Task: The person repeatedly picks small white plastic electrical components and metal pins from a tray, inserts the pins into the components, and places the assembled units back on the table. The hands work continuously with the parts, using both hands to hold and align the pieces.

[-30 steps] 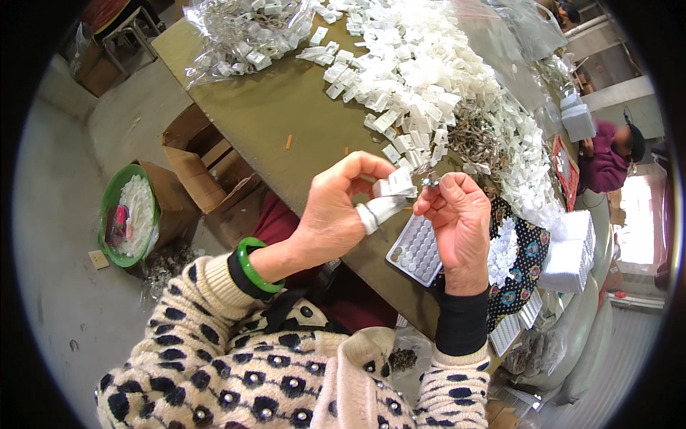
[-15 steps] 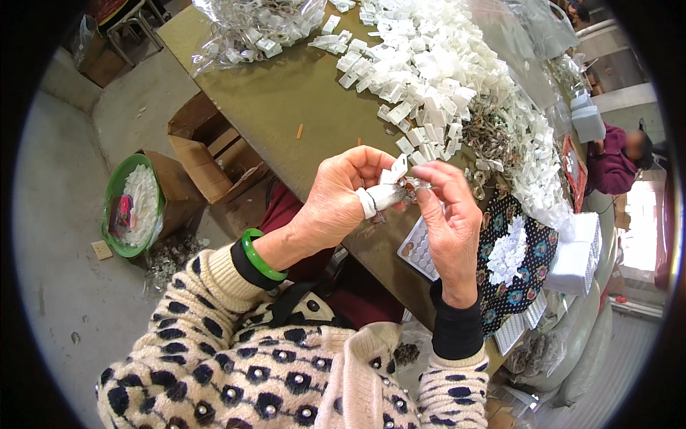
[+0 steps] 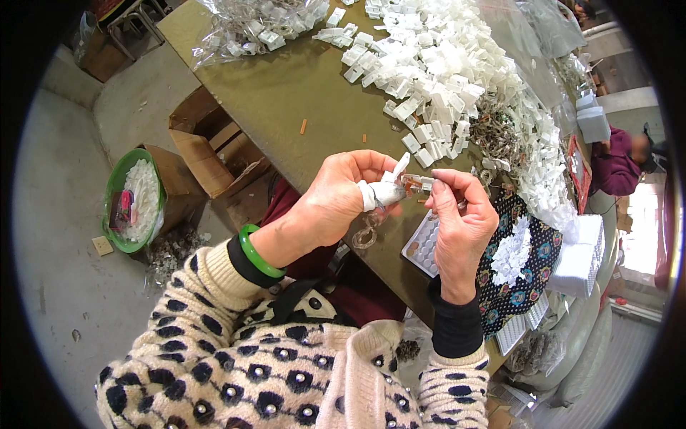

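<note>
Over the near edge of the table, my two hands meet. My left hand (image 3: 323, 204), its thumb wrapped in white, is closed on a small white plastic housing (image 3: 401, 166) that sticks up above the thumb. Between thumb and fingertips, my right hand (image 3: 463, 239) pinches the end of a small pale piece with an orange-brown part (image 3: 416, 184), which spans the gap between the hands. Below my left fingers hangs a loop of clear, thin material (image 3: 365, 234). My fingers partly hide where the pieces meet.
A big heap of white plastic housings (image 3: 436, 61) covers the far table, beside tangled dark metal bits (image 3: 501, 132). A clear bag (image 3: 261, 28) lies far left. Right are a white tray (image 3: 423, 247) and patterned cloth (image 3: 488, 304). A green basin (image 3: 113, 239) stands left; another person (image 3: 616, 163) sits far right.
My right hand has moved slightly right, away from my left, drawing the pale piece into view between them. The clear loop now hangs visibly below my left hand.
</note>
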